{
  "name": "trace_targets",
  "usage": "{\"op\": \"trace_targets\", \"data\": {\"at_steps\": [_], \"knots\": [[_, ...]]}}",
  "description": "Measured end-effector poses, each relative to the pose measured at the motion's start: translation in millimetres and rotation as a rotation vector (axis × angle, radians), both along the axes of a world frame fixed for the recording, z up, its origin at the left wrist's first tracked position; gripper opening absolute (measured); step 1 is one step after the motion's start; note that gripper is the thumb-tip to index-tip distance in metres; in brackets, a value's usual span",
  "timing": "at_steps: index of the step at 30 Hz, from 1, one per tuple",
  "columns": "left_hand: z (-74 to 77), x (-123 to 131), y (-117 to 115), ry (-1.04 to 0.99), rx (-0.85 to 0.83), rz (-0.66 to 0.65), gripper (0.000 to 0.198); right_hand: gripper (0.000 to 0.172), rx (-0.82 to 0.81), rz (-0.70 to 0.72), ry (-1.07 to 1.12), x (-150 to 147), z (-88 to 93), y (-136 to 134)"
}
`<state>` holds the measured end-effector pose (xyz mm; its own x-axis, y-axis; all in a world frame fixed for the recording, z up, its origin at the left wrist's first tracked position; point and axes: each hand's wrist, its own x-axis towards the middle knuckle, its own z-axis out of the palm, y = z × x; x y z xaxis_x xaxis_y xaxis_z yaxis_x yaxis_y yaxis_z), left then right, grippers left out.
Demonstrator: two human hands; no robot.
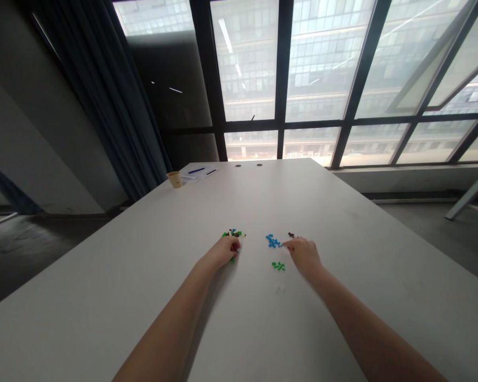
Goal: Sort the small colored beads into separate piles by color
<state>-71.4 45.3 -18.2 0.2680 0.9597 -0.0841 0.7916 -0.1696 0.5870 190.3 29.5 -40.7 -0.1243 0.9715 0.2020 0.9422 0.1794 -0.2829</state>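
Observation:
My left hand (225, 251) is at the near side of a mixed pile of small pieces (234, 233) in green, blue, brown, cream and black. Its fingers are curled together, and whatever they hold is too small to name. To the right, my right hand (304, 253) has its fingertips pinched at the right edge of a cluster of small blue pieces (271, 241); I cannot make out what is between them. Small dark brown pieces (290, 234) lie just beyond this hand, partly hidden by it. Closer to me are small green pieces (278, 266) and a few faint white pieces (280, 289).
The long white table (263, 196) reaches toward the windows. At its far left stand a paper cup (176, 179) and some papers (187, 174) with a blue pen (196, 171) on them. Two dark round fittings are set near the far edge. A blue curtain (103, 101) hangs at left.

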Motion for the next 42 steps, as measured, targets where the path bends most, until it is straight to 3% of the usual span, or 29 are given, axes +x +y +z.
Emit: {"op": "trace_targets", "data": {"at_steps": [10, 17, 27, 31, 35, 42], "knots": [[6.9, 5.0, -1.9, 0.033, 0.140, 0.005, 0.019, 0.033, -0.030, -0.004, -0.025, -2.9, 2.7, -0.8], [4.3, 7.4, 1.3, -0.068, 0.196, 0.075, 0.018, 0.035, -0.038, -0.002, -0.003, -3.7, 8.1, -3.9], [0.9, 9.6, 1.9, -0.269, 0.219, 0.078, 0.017, 0.038, -0.065, 0.003, -0.038, -0.8, 3.9, -1.6], [0.2, 17.0, 1.3, -0.535, 0.064, 0.068, 0.010, 0.036, -0.049, -0.001, -0.026, -0.8, 5.0, -3.6], [2.4, 31.4, -4.9, -0.871, -0.186, 0.065, 0.025, 0.033, 0.011, 0.020, 0.049, -1.0, 5.2, -6.6], [8.7, 50.9, -19.0, -0.914, -0.200, -0.029, 0.035, 0.026, 0.223, 0.224, 0.207, -8.9, 12.8, -16.0]]}}
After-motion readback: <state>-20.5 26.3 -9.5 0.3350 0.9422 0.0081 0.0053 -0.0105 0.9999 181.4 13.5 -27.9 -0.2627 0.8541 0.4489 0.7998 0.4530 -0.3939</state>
